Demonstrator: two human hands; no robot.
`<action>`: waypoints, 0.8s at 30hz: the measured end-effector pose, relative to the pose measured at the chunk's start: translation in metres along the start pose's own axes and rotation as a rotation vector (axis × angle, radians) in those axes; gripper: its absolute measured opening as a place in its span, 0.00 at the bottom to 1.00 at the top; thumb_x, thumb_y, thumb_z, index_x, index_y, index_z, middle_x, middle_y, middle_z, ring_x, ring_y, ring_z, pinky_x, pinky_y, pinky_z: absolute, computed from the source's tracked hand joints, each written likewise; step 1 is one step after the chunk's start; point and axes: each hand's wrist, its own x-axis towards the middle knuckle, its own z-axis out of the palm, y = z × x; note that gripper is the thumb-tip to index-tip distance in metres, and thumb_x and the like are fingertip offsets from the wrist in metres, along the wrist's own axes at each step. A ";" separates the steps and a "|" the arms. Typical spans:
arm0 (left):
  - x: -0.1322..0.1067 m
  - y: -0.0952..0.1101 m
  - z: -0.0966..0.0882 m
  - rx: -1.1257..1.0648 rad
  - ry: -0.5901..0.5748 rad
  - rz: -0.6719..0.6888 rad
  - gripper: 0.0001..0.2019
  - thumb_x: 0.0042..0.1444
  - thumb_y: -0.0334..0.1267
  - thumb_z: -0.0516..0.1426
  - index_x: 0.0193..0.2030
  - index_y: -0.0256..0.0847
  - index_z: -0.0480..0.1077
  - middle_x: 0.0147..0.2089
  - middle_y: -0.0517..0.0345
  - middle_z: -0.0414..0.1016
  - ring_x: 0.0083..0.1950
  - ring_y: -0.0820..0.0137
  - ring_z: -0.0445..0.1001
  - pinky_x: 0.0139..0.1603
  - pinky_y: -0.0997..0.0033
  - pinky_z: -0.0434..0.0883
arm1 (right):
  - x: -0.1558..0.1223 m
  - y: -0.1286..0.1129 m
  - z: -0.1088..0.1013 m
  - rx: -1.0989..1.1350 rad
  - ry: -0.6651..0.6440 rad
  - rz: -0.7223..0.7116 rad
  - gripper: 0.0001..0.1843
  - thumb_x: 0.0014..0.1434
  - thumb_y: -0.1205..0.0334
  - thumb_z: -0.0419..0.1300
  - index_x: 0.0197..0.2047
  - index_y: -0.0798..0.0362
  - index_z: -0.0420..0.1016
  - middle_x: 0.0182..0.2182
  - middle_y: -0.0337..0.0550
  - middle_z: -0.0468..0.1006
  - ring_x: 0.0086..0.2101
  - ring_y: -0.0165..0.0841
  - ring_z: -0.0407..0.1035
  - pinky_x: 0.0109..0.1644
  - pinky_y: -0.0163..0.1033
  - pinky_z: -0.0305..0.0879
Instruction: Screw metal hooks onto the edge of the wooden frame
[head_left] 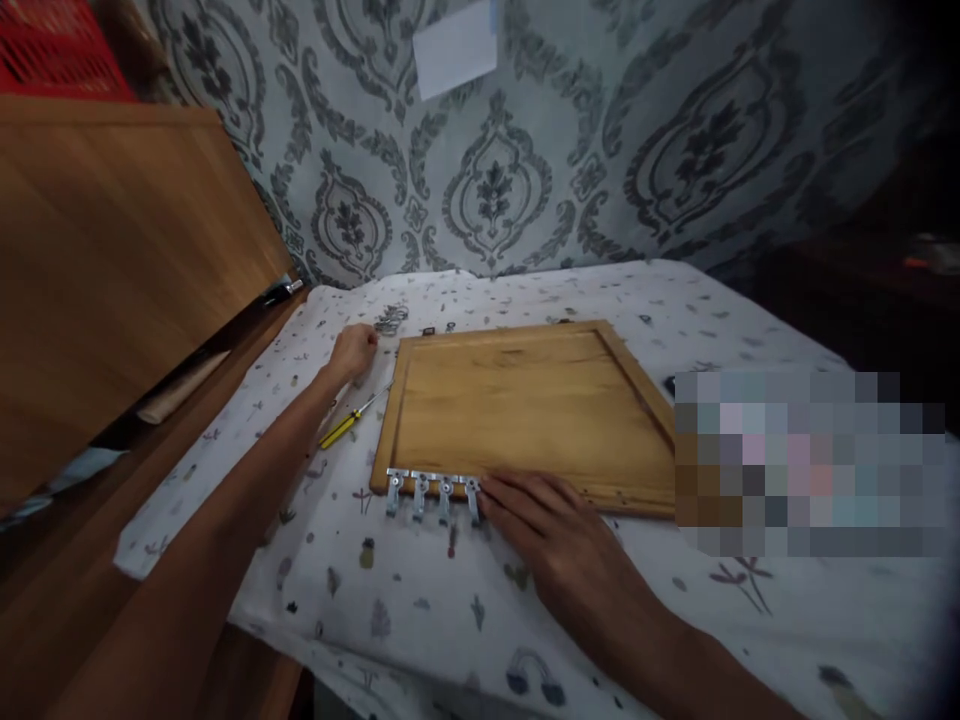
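Fingers (534, 489) of right hand (559, 535) extend to hinges (446, 488), left hand (355, 352) curls; either grip's hold unclear.

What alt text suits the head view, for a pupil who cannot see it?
A person's right hand rests on the near edge of a wooden panel, beside four metal fittings. The left hand is near small metal parts; a yellow screwdriver lies nearby.

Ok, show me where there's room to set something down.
Bare cloth: between left forearm, hinges and right hand; also the strip along its far edge, behind the wooden board. Crowded: left of the board, with screwdriver, left hand and metal pieces.
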 end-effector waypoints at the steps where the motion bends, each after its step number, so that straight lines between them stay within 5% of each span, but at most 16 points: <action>1: -0.003 0.002 -0.005 -0.028 0.001 0.002 0.18 0.65 0.44 0.57 0.57 0.37 0.68 0.56 0.48 0.71 0.53 0.63 0.74 0.53 0.55 0.75 | 0.001 -0.001 -0.001 0.003 -0.001 0.004 0.26 0.54 0.83 0.51 0.51 0.58 0.78 0.49 0.48 0.83 0.50 0.40 0.74 0.52 0.49 0.72; 7: -0.060 0.037 -0.029 -0.311 -0.102 0.155 0.12 0.61 0.41 0.60 0.45 0.33 0.73 0.41 0.54 0.76 0.40 0.71 0.76 0.41 0.68 0.75 | 0.003 -0.003 -0.003 0.028 0.048 -0.004 0.22 0.57 0.82 0.51 0.49 0.60 0.78 0.48 0.48 0.83 0.49 0.40 0.74 0.53 0.49 0.70; 14: -0.147 0.103 -0.022 -0.487 -0.580 0.424 0.06 0.53 0.37 0.62 0.33 0.35 0.78 0.30 0.58 0.78 0.30 0.75 0.74 0.32 0.78 0.70 | 0.005 -0.005 -0.003 0.013 0.062 -0.008 0.18 0.59 0.80 0.52 0.48 0.62 0.78 0.48 0.50 0.82 0.48 0.42 0.73 0.54 0.49 0.68; 24: -0.154 0.113 -0.016 -0.329 -0.663 0.573 0.04 0.56 0.29 0.59 0.34 0.37 0.76 0.32 0.60 0.78 0.33 0.76 0.73 0.35 0.78 0.67 | 0.003 -0.007 0.000 0.048 0.026 0.014 0.16 0.60 0.75 0.55 0.50 0.63 0.77 0.51 0.53 0.81 0.51 0.44 0.70 0.55 0.51 0.66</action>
